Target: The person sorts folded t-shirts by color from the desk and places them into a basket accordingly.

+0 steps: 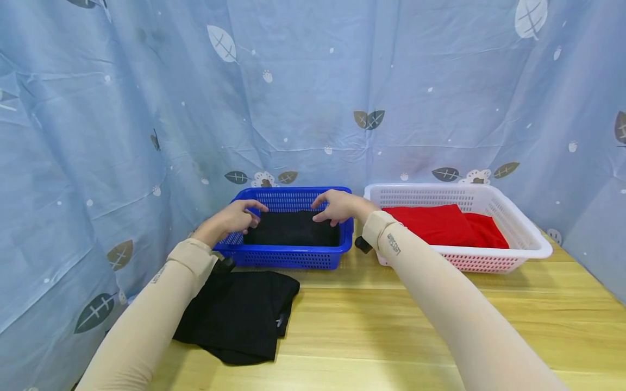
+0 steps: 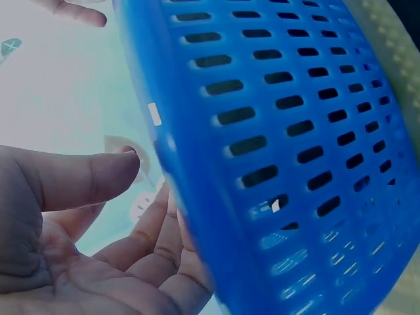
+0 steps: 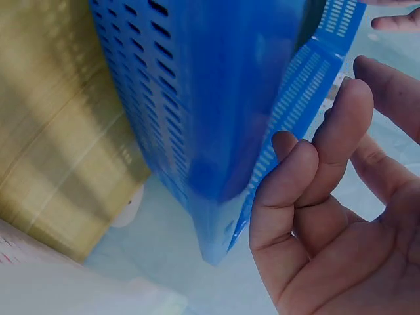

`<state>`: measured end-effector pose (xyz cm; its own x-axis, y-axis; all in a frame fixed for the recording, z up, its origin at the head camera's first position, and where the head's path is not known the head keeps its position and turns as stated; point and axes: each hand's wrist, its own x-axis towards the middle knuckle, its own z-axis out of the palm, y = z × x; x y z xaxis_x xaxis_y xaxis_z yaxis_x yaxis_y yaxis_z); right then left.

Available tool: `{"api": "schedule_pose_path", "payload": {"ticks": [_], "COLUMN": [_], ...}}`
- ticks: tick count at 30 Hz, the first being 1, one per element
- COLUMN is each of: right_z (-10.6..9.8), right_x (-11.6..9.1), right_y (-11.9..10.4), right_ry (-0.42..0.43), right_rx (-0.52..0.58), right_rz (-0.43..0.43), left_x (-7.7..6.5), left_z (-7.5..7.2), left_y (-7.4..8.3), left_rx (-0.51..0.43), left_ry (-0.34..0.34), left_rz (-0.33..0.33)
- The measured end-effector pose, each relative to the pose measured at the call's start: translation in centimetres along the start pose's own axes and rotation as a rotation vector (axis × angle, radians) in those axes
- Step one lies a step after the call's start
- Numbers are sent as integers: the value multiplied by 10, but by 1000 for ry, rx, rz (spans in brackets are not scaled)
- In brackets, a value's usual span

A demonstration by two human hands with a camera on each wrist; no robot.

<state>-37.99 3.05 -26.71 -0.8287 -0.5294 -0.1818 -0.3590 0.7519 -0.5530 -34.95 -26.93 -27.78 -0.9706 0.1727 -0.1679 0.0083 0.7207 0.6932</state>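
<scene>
Fingers (image 1: 256,205) curve over a basket (image 1: 279,248) on wooden table (image 1: 352,326), curtain (image 1: 303,81) behind.

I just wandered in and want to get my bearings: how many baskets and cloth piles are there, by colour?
Blue plastic basket: 1
White plastic basket: 1
Black cloth piles: 2, one in the blue plastic basket, one on the wooden table
Red cloth pile: 1
Total: 5

The blue basket (image 1: 288,249) hides the lower part of its black cloth (image 1: 292,230); the head view crops both sleeves (image 1: 151,320)
</scene>
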Motion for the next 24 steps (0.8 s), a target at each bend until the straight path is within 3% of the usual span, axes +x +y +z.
{"api": "schedule_pose_path", "payload": {"ticks": [13, 24], "right_z": [0, 4], "right_x": [-14, -31], "right_y": [1, 4], "right_ry": [12, 54], "right_rx": [3, 87], "right_rz": [-82, -172], "left_x": [-24, -61], "left_z": [-6, -11], "left_y": [2, 4], "left_rx": [8, 64], "left_ry": [-21, 6], "left_rz": [47, 148]}}
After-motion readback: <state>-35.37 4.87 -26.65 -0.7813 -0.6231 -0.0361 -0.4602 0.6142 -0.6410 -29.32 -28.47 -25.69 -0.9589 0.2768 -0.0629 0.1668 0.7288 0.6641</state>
